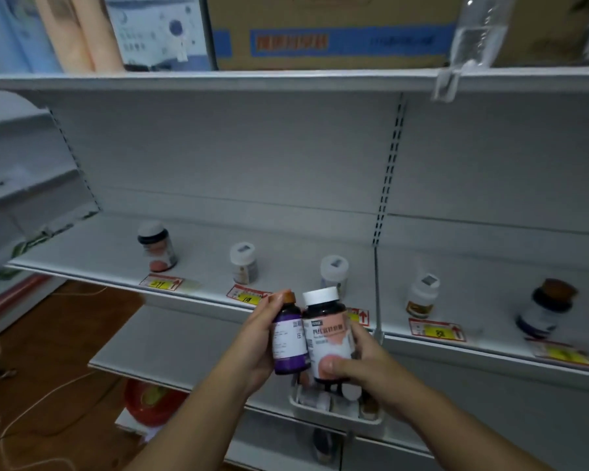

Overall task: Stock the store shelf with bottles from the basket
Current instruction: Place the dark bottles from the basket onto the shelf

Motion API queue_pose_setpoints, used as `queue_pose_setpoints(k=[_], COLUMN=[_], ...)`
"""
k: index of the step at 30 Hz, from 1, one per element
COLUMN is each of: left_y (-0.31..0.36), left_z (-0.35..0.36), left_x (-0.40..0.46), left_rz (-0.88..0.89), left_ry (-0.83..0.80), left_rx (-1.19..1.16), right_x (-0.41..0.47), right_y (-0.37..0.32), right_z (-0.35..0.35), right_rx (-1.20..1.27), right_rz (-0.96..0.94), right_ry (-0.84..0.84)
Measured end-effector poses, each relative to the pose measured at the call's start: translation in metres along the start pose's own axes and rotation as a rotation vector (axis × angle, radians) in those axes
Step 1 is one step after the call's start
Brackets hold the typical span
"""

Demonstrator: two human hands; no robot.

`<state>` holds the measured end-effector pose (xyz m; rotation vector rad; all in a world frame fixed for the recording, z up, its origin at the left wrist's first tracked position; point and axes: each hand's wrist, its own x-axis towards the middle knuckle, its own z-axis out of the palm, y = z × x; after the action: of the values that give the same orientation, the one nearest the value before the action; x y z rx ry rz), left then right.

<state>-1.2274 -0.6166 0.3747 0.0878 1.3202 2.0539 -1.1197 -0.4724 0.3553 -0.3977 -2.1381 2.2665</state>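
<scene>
Left hand (257, 338) grips a purple bottle (289, 345); right hand (361, 360) clamps a white-capped bottle (329, 338), above what looks like the basket (337, 414).

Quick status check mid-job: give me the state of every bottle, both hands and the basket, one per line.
Left hand: grips the purple bottle, upright, orange cap on.
Right hand: grips the dark bottle with pink label, upright, white cap on.
Five shelf bottles: standing, capped, spaced apart.
White basket: below the hands, bottles inside.
</scene>
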Motion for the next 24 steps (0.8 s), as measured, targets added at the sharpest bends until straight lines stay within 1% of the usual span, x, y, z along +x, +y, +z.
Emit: queue_pose_setpoints(k=[3,10,14,17,20,24], left_y=[0.001,-0.008,-0.01,-0.007,0.002,0.023], left_z=[0.012,0.032,0.042,0.042,0.032,-0.001], left_x=[0.002,0.019,0.027,0.025,0.021,0.016], left_rz=[-0.023,0.038,0.064,0.088,0.133,0.176], left_ry=[-0.039,-0.171,-0.189,-0.166,-0.094,0.015], left_rx=[0.032,0.066,0.08,0.084,0.076,0.044], right_x=[-0.008,-0.021,-0.023,-0.017,-0.004,0.023], right_y=[-0.008,-0.013,-0.015,-0.017,-0.022,-0.025], right_z=[-0.008,-0.028,-0.038,-0.038,-0.028,0.004], right_rx=[-0.012,0.016,0.001,0.013,0.034,0.06], right_rz=[-0.031,-0.055,-0.058,-0.068,-0.074,-0.083], right_ry=[0.015,0.08,0.102,0.107,0.046,-0.031])
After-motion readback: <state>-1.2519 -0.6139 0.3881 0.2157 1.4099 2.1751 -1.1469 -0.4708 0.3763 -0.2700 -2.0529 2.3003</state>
